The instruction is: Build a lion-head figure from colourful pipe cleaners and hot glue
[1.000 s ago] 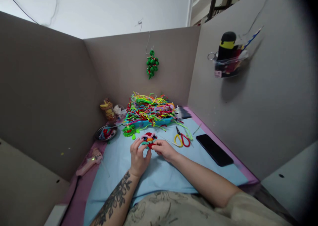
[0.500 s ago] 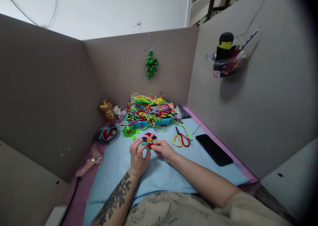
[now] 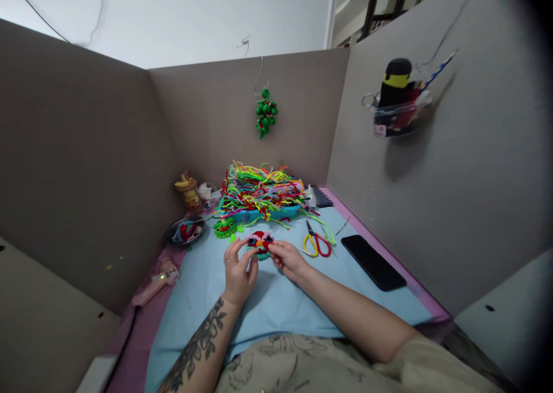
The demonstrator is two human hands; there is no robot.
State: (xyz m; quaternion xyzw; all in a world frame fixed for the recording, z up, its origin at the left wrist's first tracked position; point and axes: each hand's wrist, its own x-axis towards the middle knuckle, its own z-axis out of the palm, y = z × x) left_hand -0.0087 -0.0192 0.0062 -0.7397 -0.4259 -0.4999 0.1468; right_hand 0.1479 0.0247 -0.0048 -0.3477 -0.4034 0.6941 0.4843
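Note:
Between my hands is a small bird-like figure of fuzzy pipe cleaner [image 3: 258,237], with a red top, pink brows, dark eyes, an orange beak and a teal lower edge. My left hand [image 3: 239,272] grips its left side with thumb and fingers. My right hand [image 3: 290,260] pinches a small red fuzzy piece [image 3: 269,245] against the figure's right side, beside the beak; whether the piece is attached cannot be seen. Just beyond my left fingers lies a green fuzzy figure [image 3: 224,228] with a face.
A blue tray [image 3: 259,213] heaped with colourful pipe cleaners [image 3: 263,188] stands at the back. Scissors [image 3: 317,243] and a black phone [image 3: 374,262] lie right. At left are a metal bowl [image 3: 170,235] and a pink glue gun [image 3: 151,286] with a lit green light. Partitions surround the table.
The red piece at my right fingertips has moved from the figure's lower edge up and right, beside the beak. My left hand keeps its hold on the figure.

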